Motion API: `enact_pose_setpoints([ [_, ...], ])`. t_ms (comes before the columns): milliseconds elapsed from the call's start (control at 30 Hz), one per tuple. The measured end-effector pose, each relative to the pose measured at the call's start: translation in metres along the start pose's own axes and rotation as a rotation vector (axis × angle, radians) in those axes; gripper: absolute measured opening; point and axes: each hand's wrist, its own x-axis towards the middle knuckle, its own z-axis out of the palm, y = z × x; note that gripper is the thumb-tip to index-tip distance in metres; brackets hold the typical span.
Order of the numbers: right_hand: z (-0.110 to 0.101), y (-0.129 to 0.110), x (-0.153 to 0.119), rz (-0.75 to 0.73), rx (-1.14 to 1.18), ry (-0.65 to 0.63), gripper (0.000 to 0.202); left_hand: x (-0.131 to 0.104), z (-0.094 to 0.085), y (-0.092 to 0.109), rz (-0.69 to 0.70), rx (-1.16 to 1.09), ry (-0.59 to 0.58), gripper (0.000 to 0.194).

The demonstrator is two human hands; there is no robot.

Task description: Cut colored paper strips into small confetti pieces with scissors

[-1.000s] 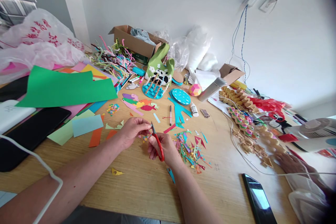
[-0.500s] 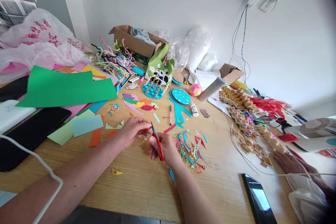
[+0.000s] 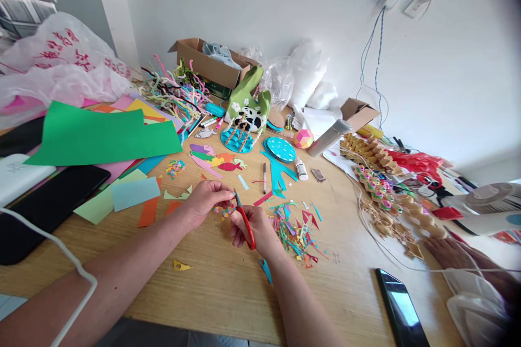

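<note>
Red-handled scissors are gripped in my right hand, blades pointing up and away. My left hand is closed in a pinch beside the blade tips; whatever lies between its fingers is too small to make out. Tiny coloured paper bits lie on the table just under the hands. To the right of my right hand is a heap of coloured scraps. Beyond my hands are paper fish in several colours. A yellow scrap lies nearer me, and a blue scrap touches my right forearm's edge.
Green paper and coloured sheets cover the left. A pen, a glue bottle and a grey bottle stand or lie beyond. A phone is at right, near another person's hand. A white cable crosses the table.
Both hands and the scissors have stayed almost in place. The other person's hand at the right has shifted slightly.
</note>
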Motion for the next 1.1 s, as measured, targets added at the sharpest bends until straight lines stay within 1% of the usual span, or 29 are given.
enact_pose_setpoints([
  [333,-0.001,-0.002,-0.001,0.029,-0.017,0.013,0.049,-0.001,0.001,0.002,-0.012,0.017,0.019,0.015],
  [467,-0.001,-0.003,-0.001,0.049,-0.045,0.039,0.049,-0.001,0.000,0.001,-0.015,0.008,0.025,0.016],
  [667,-0.001,-0.002,-0.001,0.053,-0.091,0.100,0.050,0.001,-0.002,0.002,-0.020,0.037,-0.004,0.019],
  [733,-0.001,-0.001,0.000,0.042,-0.116,0.132,0.049,0.001,-0.003,0.001,-0.011,0.082,-0.012,0.019],
  [800,-0.003,0.001,0.001,0.038,-0.142,0.168,0.047,0.003,-0.006,-0.001,0.008,0.226,0.007,0.016],
  [900,-0.005,0.005,0.004,0.028,-0.255,0.243,0.044,0.007,-0.011,-0.005,0.097,0.645,0.075,0.008],
  [967,-0.007,0.007,0.006,-0.015,-0.444,0.314,0.042,0.009,-0.014,-0.005,0.215,0.892,0.138,0.006],
  [1033,-0.007,0.007,0.006,-0.063,-0.707,0.400,0.042,0.008,-0.015,-0.003,0.390,0.999,0.238,0.004],
  [1067,-0.006,0.006,0.006,-0.076,-0.845,0.439,0.041,0.006,-0.014,0.000,0.500,1.013,0.283,0.011],
  [1100,-0.006,0.005,0.005,-0.082,-0.976,0.467,0.039,0.004,-0.012,0.002,0.619,1.021,0.295,0.021],
])
